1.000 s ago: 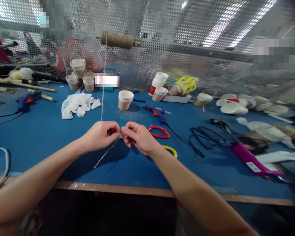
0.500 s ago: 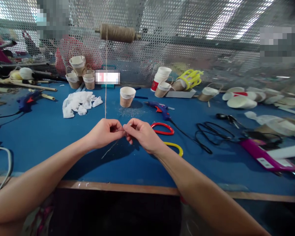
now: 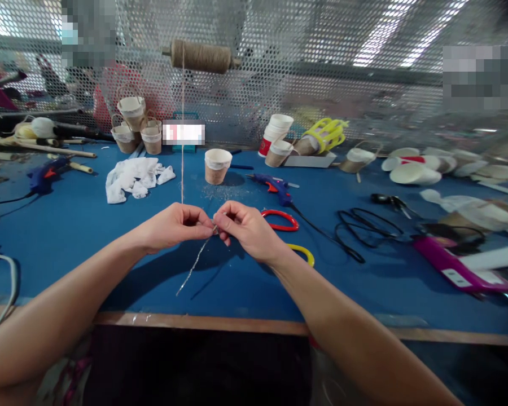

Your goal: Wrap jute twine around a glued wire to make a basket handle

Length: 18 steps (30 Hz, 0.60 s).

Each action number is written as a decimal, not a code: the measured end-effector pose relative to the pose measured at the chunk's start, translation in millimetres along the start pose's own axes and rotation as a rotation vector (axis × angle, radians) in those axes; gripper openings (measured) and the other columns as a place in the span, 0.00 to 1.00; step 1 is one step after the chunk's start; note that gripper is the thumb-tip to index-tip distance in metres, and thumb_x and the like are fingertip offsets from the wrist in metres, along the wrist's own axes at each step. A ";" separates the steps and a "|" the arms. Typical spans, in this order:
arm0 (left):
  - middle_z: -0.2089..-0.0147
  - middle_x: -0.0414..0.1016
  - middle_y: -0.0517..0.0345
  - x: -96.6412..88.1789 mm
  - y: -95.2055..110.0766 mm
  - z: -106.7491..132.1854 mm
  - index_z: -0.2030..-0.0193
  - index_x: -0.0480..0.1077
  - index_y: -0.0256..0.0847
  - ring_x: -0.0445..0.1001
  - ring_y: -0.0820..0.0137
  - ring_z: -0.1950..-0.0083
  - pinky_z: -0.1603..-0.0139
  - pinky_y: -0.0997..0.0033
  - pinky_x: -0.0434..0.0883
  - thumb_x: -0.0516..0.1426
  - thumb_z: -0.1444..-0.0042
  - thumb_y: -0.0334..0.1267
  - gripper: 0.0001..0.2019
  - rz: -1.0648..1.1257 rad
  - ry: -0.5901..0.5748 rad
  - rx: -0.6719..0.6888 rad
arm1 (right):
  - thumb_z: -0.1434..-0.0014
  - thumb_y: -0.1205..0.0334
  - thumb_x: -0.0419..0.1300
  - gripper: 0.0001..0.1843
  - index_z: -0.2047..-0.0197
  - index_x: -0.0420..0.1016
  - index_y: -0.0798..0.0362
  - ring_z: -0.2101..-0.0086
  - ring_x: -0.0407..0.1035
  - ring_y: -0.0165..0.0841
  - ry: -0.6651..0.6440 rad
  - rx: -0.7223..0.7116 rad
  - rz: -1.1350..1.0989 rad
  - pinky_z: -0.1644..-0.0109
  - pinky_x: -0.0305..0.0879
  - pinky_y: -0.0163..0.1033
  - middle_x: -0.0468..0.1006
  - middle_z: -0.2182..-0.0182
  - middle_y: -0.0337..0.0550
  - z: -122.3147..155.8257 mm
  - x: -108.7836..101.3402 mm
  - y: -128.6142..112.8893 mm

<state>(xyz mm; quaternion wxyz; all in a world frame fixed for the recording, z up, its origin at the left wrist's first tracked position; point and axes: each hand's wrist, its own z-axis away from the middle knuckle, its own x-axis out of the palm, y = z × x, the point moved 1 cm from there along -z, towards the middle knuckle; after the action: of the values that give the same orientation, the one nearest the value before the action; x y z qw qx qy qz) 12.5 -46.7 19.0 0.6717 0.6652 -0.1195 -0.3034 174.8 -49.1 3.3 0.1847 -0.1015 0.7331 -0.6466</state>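
Left hand [image 3: 182, 229] and right hand [image 3: 249, 231] meet above a blue table [image 3: 68, 237], both pinching a thin cord [image 3: 193, 269] whose loose end dangles toward the near edge. Twine [image 3: 183, 163] runs from a spool [image 3: 203, 57] down to the left hand. Beyond stands a white-rimmed brown cup [image 3: 216, 172], upright.

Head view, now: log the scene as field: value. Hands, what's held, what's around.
left hand: pinching grip, fingertips meeting the other hand's
right hand: pinching grip, at the same spot
held: thin, shiny strand, loose end slanting down below the fingers
overhead: twine spool; its twine drops behind the left hand, lower end hidden
beyond hands: upright brown cup with white rim
by right hand: red loop handle and yellow loop handle, partly covered
farther right: blue glue gun, lying down
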 end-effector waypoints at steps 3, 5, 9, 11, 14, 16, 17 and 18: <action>0.74 0.66 0.62 -2.1 2.2 1.3 0.73 0.68 0.34 0.60 0.78 0.73 0.69 0.75 0.59 0.53 0.50 0.37 0.08 -0.131 -0.016 0.053 | 0.49 0.51 0.58 0.15 0.74 0.62 0.55 0.80 0.60 0.23 -0.007 0.002 0.048 0.79 0.60 0.29 0.64 0.82 0.33 -0.2 -0.5 -1.6; 0.76 0.65 0.63 -1.7 2.8 2.3 0.73 0.67 0.35 0.59 0.78 0.74 0.71 0.76 0.58 0.52 0.49 0.38 0.09 -0.268 0.031 0.102 | 0.48 0.51 0.57 0.15 0.73 0.62 0.55 0.81 0.59 0.23 -0.012 0.003 0.098 0.79 0.59 0.30 0.63 0.83 0.32 -0.7 -1.0 -1.4; 0.78 0.63 0.64 3.0 1.0 2.5 0.74 0.66 0.35 0.57 0.78 0.76 0.75 0.77 0.57 0.52 0.49 0.39 0.09 -0.441 0.118 0.160 | 0.47 0.51 0.55 0.15 0.74 0.62 0.55 0.82 0.59 0.23 -0.003 0.013 0.186 0.79 0.58 0.30 0.63 0.84 0.32 -1.0 -1.7 1.0; 0.79 0.62 0.65 6.1 -1.1 1.2 0.75 0.66 0.35 0.57 0.78 0.77 0.76 0.77 0.56 0.53 0.50 0.40 0.10 -0.436 0.135 0.154 | 0.47 0.51 0.56 0.15 0.74 0.62 0.55 0.83 0.59 0.23 0.012 0.019 0.212 0.79 0.58 0.30 0.64 0.84 0.32 -0.5 -1.2 1.7; 0.80 0.59 0.65 8.2 -4.3 -1.5 0.79 0.63 0.35 0.55 0.78 0.78 0.77 0.77 0.54 0.53 0.50 0.41 0.12 -0.367 0.162 0.125 | 0.50 0.51 0.58 0.16 0.75 0.62 0.55 0.83 0.58 0.22 0.023 0.034 0.191 0.80 0.57 0.30 0.63 0.85 0.32 0.3 0.3 1.3; 0.80 0.58 0.66 7.9 -5.4 -3.0 0.79 0.63 0.35 0.55 0.79 0.78 0.77 0.77 0.54 0.53 0.50 0.41 0.12 -0.261 0.145 0.104 | 0.51 0.50 0.59 0.16 0.75 0.62 0.55 0.82 0.59 0.23 0.008 0.051 0.100 0.80 0.58 0.30 0.64 0.83 0.33 -0.2 0.4 0.9; 0.80 0.59 0.65 7.8 -5.4 -3.4 0.78 0.64 0.35 0.55 0.79 0.77 0.76 0.76 0.54 0.54 0.51 0.40 0.11 -0.189 0.126 0.095 | 0.51 0.49 0.58 0.17 0.74 0.63 0.55 0.81 0.60 0.23 0.001 0.058 0.026 0.79 0.59 0.30 0.65 0.82 0.33 -1.2 -0.2 1.0; 0.79 0.61 0.65 8.3 -5.0 -3.4 0.78 0.64 0.35 0.57 0.79 0.76 0.75 0.76 0.56 0.55 0.51 0.39 0.10 -0.106 0.101 0.083 | 0.50 0.47 0.57 0.18 0.72 0.64 0.55 0.80 0.61 0.24 0.000 0.066 -0.059 0.79 0.59 0.30 0.65 0.81 0.34 -2.5 -1.2 1.4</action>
<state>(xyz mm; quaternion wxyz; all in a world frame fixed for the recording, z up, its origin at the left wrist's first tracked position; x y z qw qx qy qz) 19.7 -48.2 11.9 0.6316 0.7123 -0.0626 -0.2996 175.0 -46.2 2.4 0.1688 -0.1171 0.7081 -0.6756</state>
